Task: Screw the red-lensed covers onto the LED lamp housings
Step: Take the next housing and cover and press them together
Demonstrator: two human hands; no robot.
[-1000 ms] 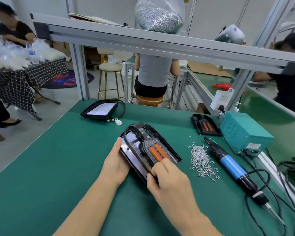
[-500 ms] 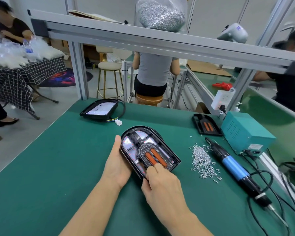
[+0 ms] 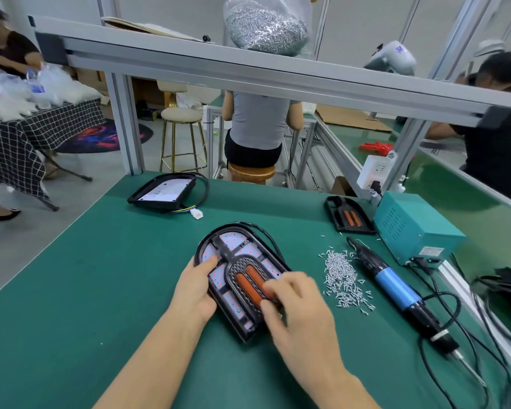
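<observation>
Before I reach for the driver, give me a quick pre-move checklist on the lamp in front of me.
1. Red-lensed cover lying on the lamp housing: ok, though seating all round: cannot tell.
2. Housing steadied: ok, left hand holds its left edge.
3. Right hand free for the tool: not ok, its fingers rest on the cover.
4. Screws at hand: ok, loose pile right of the housing.
5. Electric screwdriver at hand: ok, lying on the mat beside the pile.
6. Screws already in the cover: cannot tell.
</observation>
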